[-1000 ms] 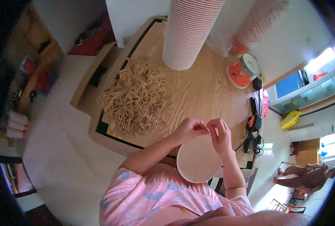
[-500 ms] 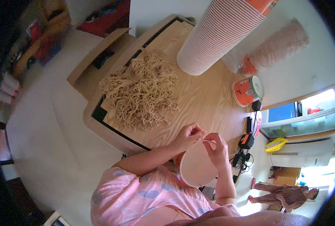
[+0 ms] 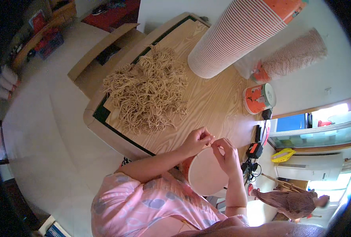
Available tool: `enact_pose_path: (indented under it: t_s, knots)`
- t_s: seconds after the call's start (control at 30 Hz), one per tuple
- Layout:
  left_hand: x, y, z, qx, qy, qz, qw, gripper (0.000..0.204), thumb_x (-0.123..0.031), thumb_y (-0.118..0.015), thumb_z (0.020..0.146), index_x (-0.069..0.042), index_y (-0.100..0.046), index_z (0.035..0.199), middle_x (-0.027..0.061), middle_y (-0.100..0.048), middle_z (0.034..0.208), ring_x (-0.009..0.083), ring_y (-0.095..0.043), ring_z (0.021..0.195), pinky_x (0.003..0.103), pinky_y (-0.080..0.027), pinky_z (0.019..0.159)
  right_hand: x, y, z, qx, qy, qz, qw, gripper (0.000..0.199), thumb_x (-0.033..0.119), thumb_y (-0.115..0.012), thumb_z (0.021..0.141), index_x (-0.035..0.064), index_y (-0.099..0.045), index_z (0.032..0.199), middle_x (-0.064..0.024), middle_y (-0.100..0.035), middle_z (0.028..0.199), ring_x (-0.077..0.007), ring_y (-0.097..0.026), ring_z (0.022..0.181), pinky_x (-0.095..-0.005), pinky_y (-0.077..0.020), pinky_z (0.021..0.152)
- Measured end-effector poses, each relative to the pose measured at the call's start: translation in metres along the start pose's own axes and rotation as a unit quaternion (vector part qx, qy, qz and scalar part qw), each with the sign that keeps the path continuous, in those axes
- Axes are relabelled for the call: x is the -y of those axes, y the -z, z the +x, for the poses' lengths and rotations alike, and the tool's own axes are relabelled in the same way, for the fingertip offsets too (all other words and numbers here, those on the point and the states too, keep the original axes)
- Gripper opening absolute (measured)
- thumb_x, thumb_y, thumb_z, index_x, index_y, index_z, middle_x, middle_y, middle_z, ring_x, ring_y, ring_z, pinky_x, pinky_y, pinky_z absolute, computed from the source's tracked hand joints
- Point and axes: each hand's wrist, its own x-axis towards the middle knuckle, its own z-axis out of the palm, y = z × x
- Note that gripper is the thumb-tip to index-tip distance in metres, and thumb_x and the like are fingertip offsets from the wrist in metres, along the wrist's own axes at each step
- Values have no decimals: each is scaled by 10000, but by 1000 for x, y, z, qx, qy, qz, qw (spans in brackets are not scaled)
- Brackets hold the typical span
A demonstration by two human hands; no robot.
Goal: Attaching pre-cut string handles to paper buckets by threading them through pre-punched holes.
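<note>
Both hands met at the far rim of one paper bowl (image 3: 207, 173), held tilted at the near edge of the worktop (image 3: 215, 102). The left hand (image 3: 197, 141) pinched a thin cord at the rim; the right hand (image 3: 226, 155) curled over the rim beside it. One heap of tan cords (image 3: 147, 93) lay farther left. Two tall bowl stacks (image 3: 242, 35) and one short stack (image 3: 258, 98) stood on the far right.

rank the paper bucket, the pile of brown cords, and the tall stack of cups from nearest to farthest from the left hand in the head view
1. Paper bucket: touching the left hand, at its rim, just below.
2. Pile of brown cords: on the table, up and to the left.
3. Tall stack of cups: at the table's far end, top of the view.
</note>
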Motion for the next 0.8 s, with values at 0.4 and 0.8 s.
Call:
enact_pose_path:
  t_s: [0.4,0.8]
  knots:
    - [-14,4,1,78,-1,16,997,173,-197,-596,885,-40,-547,832,22,-602,738,79,-559,690,226,-454,609,-2,-2,2,8,-134,79,988,89,61,-573,850,-25,-564,872,-93,-628,776,-171,-608,755,-297,-475,721]
    - [-26,11,1,43,38,7,998,115,-165,-594,872,-58,-566,839,7,-610,750,68,-557,696,236,-456,647,21,3,2,8,-34,-2,999,134,97,-674,784,10,-603,856,-105,-615,846,-234,-613,837,-335,-486,750]
